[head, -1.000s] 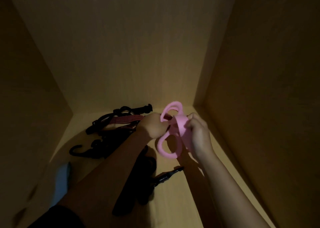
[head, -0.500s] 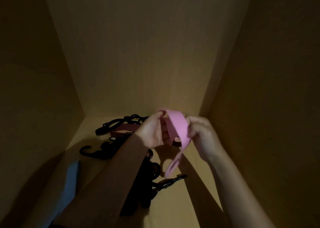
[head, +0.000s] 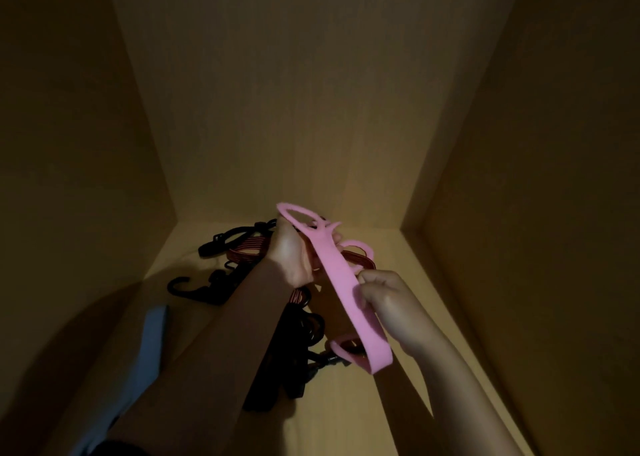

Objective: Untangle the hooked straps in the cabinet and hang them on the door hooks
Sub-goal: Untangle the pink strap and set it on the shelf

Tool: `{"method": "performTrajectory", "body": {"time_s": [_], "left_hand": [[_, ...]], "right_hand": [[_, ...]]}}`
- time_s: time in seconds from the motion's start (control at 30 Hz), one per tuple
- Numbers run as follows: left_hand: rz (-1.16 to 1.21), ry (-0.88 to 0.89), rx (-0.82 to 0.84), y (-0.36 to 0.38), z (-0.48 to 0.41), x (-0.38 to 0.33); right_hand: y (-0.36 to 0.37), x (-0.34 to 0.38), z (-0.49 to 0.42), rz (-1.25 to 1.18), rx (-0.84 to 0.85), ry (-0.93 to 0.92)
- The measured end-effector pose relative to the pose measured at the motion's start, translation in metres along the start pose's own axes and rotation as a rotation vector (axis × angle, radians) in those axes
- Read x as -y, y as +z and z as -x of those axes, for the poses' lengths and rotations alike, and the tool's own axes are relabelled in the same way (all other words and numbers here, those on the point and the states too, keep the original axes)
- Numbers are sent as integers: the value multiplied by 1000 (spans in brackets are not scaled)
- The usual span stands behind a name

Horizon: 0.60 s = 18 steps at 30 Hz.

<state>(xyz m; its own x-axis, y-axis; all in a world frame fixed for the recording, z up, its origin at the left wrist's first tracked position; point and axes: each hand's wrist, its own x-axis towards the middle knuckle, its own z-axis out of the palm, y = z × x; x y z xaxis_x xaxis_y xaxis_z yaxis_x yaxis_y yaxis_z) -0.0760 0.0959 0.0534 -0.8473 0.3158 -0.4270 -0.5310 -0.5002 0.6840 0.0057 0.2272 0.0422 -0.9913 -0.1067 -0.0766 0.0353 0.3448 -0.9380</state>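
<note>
Dim cabinet; left hand, pink strap partly hide dark strap tangle.

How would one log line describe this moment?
left hand: grips pink strap top | right hand: pinches strap middle | dark straps: heaped on cabinet floor

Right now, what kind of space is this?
Most likely inside a wooden cabinet: a plain back panel joins a side wall at a tight corner, and tangled hooked straps lie on its floor below the held pink strap. Dim light fits an enclosed box.
</note>
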Motion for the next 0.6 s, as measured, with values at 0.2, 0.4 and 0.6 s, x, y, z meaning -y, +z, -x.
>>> {"method": "performTrajectory", "body": {"time_s": [0.2,0.4,0.6], "left_hand": [[-86,-38,-9,-5,-1,-6],[-70,9,-34,-8,-3,-9],[-286,-62,76,1,10,-11]], "right_hand": [[8,-2,-2,19,-52,71],[13,4,2,1,-12,164],[15,8,0,-47,-93,188]]}}
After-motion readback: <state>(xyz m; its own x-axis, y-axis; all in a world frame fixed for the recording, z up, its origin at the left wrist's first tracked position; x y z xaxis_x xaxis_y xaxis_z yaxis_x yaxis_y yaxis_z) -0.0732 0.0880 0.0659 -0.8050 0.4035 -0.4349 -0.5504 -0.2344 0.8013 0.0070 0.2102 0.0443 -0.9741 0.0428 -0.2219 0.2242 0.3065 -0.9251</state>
